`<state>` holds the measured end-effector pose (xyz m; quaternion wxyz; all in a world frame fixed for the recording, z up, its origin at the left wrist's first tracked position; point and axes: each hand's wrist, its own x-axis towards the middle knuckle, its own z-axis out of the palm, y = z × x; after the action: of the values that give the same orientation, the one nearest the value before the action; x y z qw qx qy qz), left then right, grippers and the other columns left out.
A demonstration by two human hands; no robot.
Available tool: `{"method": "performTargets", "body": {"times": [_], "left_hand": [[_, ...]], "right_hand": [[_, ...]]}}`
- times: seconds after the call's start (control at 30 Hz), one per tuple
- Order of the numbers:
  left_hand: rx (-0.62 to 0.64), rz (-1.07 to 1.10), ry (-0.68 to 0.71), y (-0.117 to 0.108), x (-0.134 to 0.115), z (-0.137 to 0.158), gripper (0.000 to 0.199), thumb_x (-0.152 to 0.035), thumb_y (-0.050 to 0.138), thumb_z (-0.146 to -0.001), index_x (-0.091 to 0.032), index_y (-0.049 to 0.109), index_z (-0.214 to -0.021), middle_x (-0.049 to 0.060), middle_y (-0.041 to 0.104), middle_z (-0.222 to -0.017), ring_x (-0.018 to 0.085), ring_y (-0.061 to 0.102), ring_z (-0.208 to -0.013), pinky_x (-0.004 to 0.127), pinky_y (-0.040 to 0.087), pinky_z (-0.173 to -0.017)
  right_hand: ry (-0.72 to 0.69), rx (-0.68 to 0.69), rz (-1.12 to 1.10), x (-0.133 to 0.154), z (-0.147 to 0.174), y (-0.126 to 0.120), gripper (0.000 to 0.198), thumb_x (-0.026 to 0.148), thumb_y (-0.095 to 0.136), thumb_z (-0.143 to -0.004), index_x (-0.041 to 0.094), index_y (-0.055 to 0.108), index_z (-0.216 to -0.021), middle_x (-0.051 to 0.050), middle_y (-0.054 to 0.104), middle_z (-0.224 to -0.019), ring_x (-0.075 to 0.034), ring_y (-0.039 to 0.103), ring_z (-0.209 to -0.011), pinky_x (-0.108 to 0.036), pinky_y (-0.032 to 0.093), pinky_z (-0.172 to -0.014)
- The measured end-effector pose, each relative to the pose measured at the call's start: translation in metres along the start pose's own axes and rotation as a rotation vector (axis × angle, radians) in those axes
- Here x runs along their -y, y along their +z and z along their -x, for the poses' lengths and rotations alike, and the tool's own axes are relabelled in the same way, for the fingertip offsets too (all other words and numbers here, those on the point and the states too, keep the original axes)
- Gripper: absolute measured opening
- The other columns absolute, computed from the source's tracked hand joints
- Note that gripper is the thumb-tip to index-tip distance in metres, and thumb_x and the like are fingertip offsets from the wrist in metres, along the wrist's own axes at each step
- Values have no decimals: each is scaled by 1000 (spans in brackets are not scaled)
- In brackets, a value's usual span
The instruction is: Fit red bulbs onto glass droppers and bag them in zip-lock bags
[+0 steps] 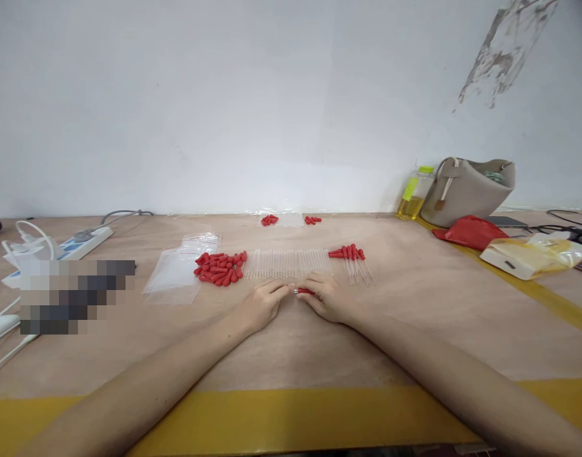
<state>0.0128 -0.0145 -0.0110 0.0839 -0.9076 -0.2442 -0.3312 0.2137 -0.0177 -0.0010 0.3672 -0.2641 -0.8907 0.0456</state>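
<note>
My left hand (266, 303) is closed, its fingertips pinched at the clear, shiny end of a glass dropper tube (295, 290). Most of that tube is hidden by the fingers. My right hand (326, 298) curls around a red rubber bulb (306, 291), which meets the tube between both hands. Just beyond the hands lies a row of clear dropper tubes (288, 263), side by side. Left of the row is a pile of loose red bulbs (219, 269). To its right, several droppers with red bulbs fitted (352, 252) lie together, tips pointing toward me.
Clear plastic bags (174, 273) lie left of the pile. Small groups of red bulbs (270, 219) sit near the wall. A power strip (84, 244) with cables stands at left. On the right are a bottle (414, 193), a grey bag (469, 193) and a red pouch (471, 233).
</note>
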Motion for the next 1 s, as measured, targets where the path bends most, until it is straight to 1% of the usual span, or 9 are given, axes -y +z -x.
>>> {"method": "performTargets", "body": {"times": [0.13, 0.27, 0.33, 0.47, 0.53, 0.63, 0.7, 0.83, 1.0], "left_hand": [[-41, 40, -75, -3, -3, -5, 22, -14, 41, -85, -16, 52, -105, 7, 62, -94, 15, 59, -84, 28, 49, -73], [-14, 141, -162, -10, -8, -7, 28, -22, 45, -85, -18, 46, -113, 5, 62, -93, 15, 59, -83, 29, 48, -75], [8, 164, -193, -14, -7, -6, 31, -24, 44, -86, -17, 43, -116, 6, 61, -94, 16, 57, -87, 31, 46, -78], [11, 152, -273, -17, -1, -5, 29, -25, 42, -86, -17, 44, -114, 6, 60, -94, 18, 55, -90, 34, 43, -80], [24, 139, -293, -17, 1, -5, 28, -26, 43, -86, -17, 45, -112, 6, 60, -94, 19, 55, -90, 35, 43, -80], [49, 128, -294, -16, 1, -6, 26, -28, 44, -85, -17, 48, -109, 6, 59, -93, 18, 55, -88, 34, 43, -79], [65, 123, -294, -16, 0, -7, 25, -28, 44, -85, -17, 50, -107, 6, 59, -92, 19, 55, -88, 34, 43, -78], [77, 117, -288, -15, 0, -7, 23, -28, 44, -85, -16, 51, -103, 7, 59, -92, 19, 55, -87, 34, 43, -78], [86, 107, -279, -16, 0, -7, 22, -29, 43, -85, -16, 53, -101, 7, 59, -92, 19, 54, -86, 34, 43, -76]], "right_hand": [[149, -101, -196, 0, -2, -6, 17, 25, 49, -81, 18, 55, -96, -6, 60, -86, -14, 55, -78, -29, 45, -72], [335, -214, -419, 0, -6, -11, 18, 34, 55, -77, 17, 55, -84, -2, 59, -77, -13, 55, -72, -27, 46, -66], [415, -257, -498, -6, -10, -19, 24, 38, 55, -75, 17, 57, -86, -1, 58, -73, -12, 55, -69, -27, 46, -65], [596, -434, -581, -38, -15, -56, 41, 45, 53, -73, 19, 50, -105, 2, 56, -69, -11, 55, -64, -27, 47, -64], [719, -518, -499, -62, -12, -78, 39, 42, 56, -72, 18, 49, -101, 3, 54, -65, -10, 53, -60, -24, 45, -58], [905, -347, -224, -97, 0, -101, 20, 34, 58, -69, 15, 56, -77, 0, 55, -61, -10, 50, -55, -21, 39, -52], [981, -255, -54, -116, 10, -103, 17, 31, 58, -68, 15, 58, -69, 0, 54, -57, -10, 48, -53, -21, 37, -51], [966, -199, 144, -136, 26, -88, 21, 34, 54, -69, 15, 62, -69, 0, 52, -52, -11, 45, -50, -22, 33, -49], [928, -198, 110, -150, 34, -73, 30, 41, 51, -71, 16, 65, -81, -2, 60, -63, -12, 50, -56, -23, 36, -52]]}}
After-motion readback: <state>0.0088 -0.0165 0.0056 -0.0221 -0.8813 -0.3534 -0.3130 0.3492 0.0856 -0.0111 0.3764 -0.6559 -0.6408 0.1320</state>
